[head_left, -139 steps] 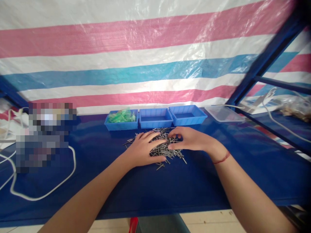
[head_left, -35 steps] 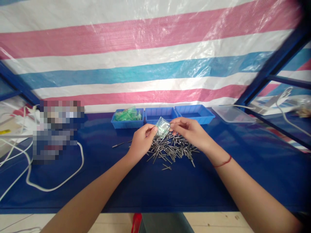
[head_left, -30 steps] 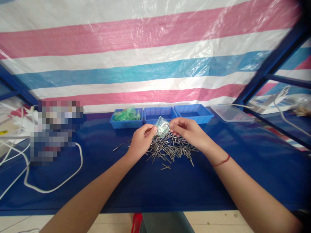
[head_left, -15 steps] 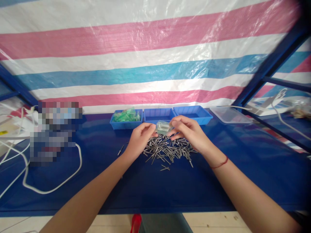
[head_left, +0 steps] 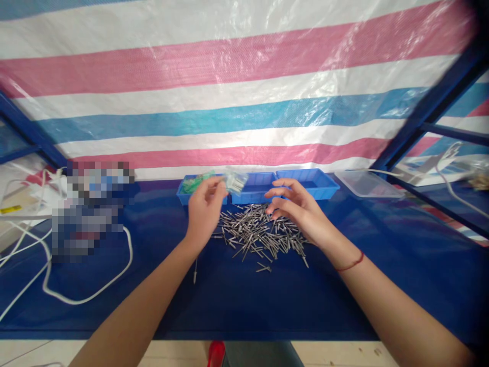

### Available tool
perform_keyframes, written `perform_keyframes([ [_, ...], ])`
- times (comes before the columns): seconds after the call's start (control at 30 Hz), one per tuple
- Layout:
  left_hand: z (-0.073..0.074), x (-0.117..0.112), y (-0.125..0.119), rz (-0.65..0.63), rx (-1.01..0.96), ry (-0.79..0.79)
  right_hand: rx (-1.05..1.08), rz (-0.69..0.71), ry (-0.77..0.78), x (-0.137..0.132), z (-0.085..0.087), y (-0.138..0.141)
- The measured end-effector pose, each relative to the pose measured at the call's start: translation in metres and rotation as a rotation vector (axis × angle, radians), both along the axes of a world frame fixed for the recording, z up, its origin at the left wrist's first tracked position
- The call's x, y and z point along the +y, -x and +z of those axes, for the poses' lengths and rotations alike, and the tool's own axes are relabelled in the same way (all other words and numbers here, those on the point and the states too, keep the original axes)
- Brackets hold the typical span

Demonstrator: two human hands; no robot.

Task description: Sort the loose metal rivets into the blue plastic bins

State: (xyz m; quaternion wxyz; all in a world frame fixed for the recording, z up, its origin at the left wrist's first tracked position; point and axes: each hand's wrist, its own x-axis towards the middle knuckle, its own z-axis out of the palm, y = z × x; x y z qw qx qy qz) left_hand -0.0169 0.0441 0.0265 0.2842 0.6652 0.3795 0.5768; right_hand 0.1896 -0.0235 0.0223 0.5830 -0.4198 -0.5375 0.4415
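My left hand [head_left: 204, 211] is raised and pinches a small clear plastic bag [head_left: 234, 180] at the front edge of the middle blue tray [head_left: 251, 194]. My right hand [head_left: 296, 209] hovers open above the right side of a pile of small metal pins [head_left: 257, 234], fingers spread and holding nothing. The pile lies loose on the blue table [head_left: 244, 290]. Green bags fill the left blue tray [head_left: 194, 187]. The right blue tray [head_left: 309, 182] sits beside the middle one.
A clear plastic lid or tray [head_left: 367, 184] lies at the right of the blue trays. White cables [head_left: 76, 290] loop over the table's left side beside a blurred patch. One stray pin [head_left: 194, 271] lies near my left forearm. A blue frame post [head_left: 420, 117] rises at right.
Both hands gathered the pins, then held the small bag together. Now my right hand has let go, and my left hand has carried the bag up towards the trays.
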Motion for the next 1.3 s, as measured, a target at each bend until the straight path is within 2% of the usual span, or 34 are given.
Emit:
perform_keyframes([
  [0.13, 0.017, 0.032, 0.042, 0.452, 0.152, -0.364, 0.001, -0.005, 0.020, -0.001, 0.001, 0.001],
  [0.2, 0.015, 0.046, 0.060, 0.527, 0.338, -0.465, 0.010, 0.006, 0.029, -0.002, 0.002, 0.002],
  [0.23, 0.011, 0.052, 0.067, 0.499, 0.443, -0.463, 0.013, 0.012, 0.031, -0.003, 0.002, 0.003],
  [0.33, -0.005, 0.065, 0.075, 0.301, 0.716, -0.345, 0.012, 0.024, 0.041, -0.003, 0.003, 0.004],
  [0.4, -0.011, 0.070, 0.074, 0.205, 0.805, -0.279, 0.000, 0.027, 0.044, -0.002, 0.004, 0.005],
  [0.5, -0.004, 0.067, 0.070, 0.181, 0.796, -0.256, -0.086, -0.009, -0.006, 0.000, 0.005, 0.002],
  [0.6, 0.015, 0.041, 0.072, 0.168, 0.738, -0.237, -0.359, -0.132, -0.137, -0.006, 0.003, -0.006],
  [0.7, 0.022, -0.002, 0.086, -0.035, 0.846, -0.126, -0.779, -0.136, -0.288, -0.024, -0.008, -0.023],
  [0.8, 0.004, -0.037, 0.108, -0.196, 1.075, -0.009, -1.161, -0.001, -0.323, -0.043, -0.026, -0.043],
  [0.9, -0.021, -0.045, 0.117, -0.210, 1.253, 0.010, -1.318, 0.032, -0.216, -0.048, -0.042, -0.055],
  [1.0, -0.033, -0.037, 0.104, -0.233, 1.288, -0.056, -1.349, 0.036, -0.145, -0.039, -0.049, -0.054],
  [1.17, -0.034, -0.026, 0.065, -0.272, 1.256, -0.095, -1.325, 0.084, -0.154, -0.022, -0.048, -0.040],
  [1.3, -0.035, -0.025, 0.047, -0.318, 1.210, -0.108, -1.298, 0.122, -0.218, -0.017, -0.049, -0.028],
])
